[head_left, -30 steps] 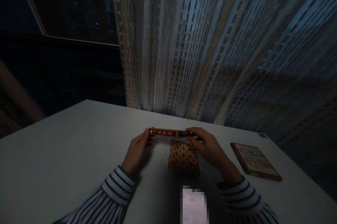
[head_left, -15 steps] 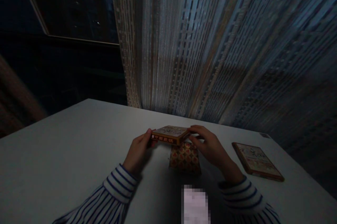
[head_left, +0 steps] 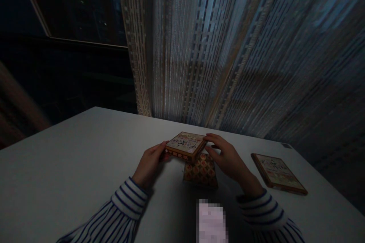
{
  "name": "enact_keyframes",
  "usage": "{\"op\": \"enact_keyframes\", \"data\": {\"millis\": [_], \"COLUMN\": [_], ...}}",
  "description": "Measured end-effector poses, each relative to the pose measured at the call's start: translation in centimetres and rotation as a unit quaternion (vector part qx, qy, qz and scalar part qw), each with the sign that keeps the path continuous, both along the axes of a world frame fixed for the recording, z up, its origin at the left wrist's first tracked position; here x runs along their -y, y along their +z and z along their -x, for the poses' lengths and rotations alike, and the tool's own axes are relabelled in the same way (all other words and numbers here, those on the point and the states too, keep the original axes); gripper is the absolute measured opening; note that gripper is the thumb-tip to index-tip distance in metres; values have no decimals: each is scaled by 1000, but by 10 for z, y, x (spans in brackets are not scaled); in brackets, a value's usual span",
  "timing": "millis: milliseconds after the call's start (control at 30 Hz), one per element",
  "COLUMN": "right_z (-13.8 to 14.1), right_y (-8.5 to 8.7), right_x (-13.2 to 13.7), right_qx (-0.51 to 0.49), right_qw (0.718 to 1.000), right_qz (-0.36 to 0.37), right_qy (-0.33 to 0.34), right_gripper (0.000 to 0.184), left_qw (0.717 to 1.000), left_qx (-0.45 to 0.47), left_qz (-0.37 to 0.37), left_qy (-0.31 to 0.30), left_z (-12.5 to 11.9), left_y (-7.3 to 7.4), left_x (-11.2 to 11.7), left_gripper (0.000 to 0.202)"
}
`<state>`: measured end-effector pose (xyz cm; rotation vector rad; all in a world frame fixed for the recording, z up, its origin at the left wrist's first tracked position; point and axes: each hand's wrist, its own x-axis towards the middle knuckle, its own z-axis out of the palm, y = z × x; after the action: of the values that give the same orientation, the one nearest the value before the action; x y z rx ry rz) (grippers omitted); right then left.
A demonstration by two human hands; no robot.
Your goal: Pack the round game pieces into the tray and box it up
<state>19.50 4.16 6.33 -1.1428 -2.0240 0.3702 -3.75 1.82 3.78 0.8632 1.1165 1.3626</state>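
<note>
Between my two hands, above the white table (head_left: 94, 182), is a flat Chinese chess box (head_left: 185, 144) with a patterned top and brown edges with lettering. I cannot tell whether it is a whole box or only a lid. My left hand (head_left: 149, 163) grips its left corner, thumb on the near side. At the right edge, my right hand (head_left: 225, 155) holds it with the fingers over the top and the thumb lower down. Partly hidden beneath it are rows of round Chinese chess pieces (head_left: 203, 170) with red characters, packed in a tray.
A similar flat box (head_left: 281, 172) lies on the table to the right. At the bottom centre is a pale pixelated patch (head_left: 211, 222). Behind the table hangs a patterned curtain (head_left: 182, 45), with a dark window (head_left: 76, 11) at the left.
The held box has tilted, so more of its patterned top now faces me. Both hands have shifted slightly with it and keep their hold.
</note>
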Motion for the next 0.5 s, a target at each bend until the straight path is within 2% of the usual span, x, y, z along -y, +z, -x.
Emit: {"op": "enact_keyframes", "data": {"millis": [500], "right_z": [-1], "right_y": [-1], "right_x": [-2], "right_qx": [-33], "right_qw": [999], "right_qz": [-7], "right_qy": [-18], "right_gripper": [34], "left_qw": [1000], "left_qx": [1], "left_qz": [-12], "left_qy": [-10], "left_z": [0], "left_y": [-4], "left_x": [-1], "left_gripper": [44]}}
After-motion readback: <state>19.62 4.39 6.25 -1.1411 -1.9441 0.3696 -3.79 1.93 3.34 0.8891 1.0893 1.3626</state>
